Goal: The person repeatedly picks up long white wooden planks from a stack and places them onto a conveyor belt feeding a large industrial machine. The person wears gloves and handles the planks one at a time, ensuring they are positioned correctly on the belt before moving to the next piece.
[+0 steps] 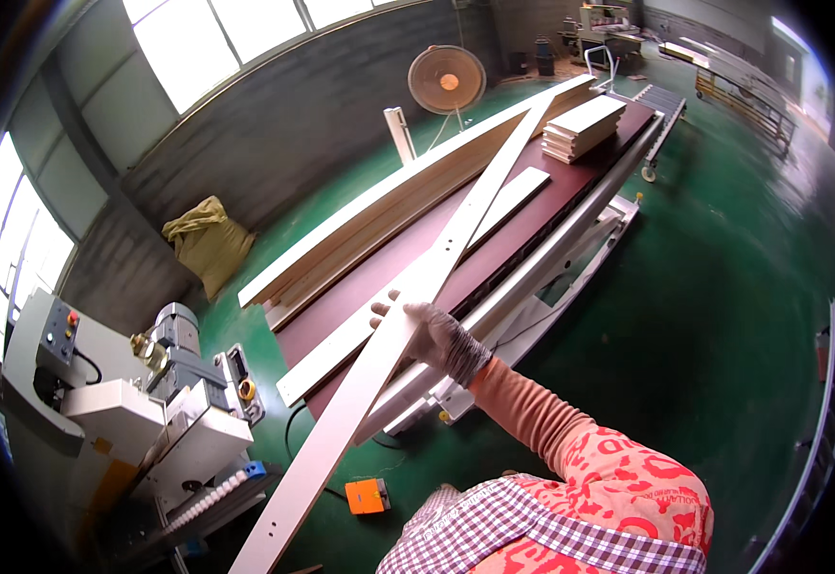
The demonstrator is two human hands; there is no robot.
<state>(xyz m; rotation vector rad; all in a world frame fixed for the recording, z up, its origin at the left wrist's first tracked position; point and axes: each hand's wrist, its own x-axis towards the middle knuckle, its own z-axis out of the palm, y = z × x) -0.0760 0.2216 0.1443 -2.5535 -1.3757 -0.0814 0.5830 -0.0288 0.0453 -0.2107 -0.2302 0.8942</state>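
My right hand (441, 342), in a grey work glove, grips a long white board (369, 373) near its middle, with fingertips showing past its far edge. The board slants from the lower left up toward the far end of the table, with small dark holes along its face. Beneath it a second white board (326, 359) lies on the reddish-brown tabletop (580, 187). Out of sight is my left hand.
Long pale boards (379, 206) are stacked along the table's far side, and a stack of short boards (585, 129) sits at its far end. A machine (168, 383) stands at left, an orange box-like pedal (367, 496) on the green floor. Behind are a fan (447, 80) and a sack (209, 244).
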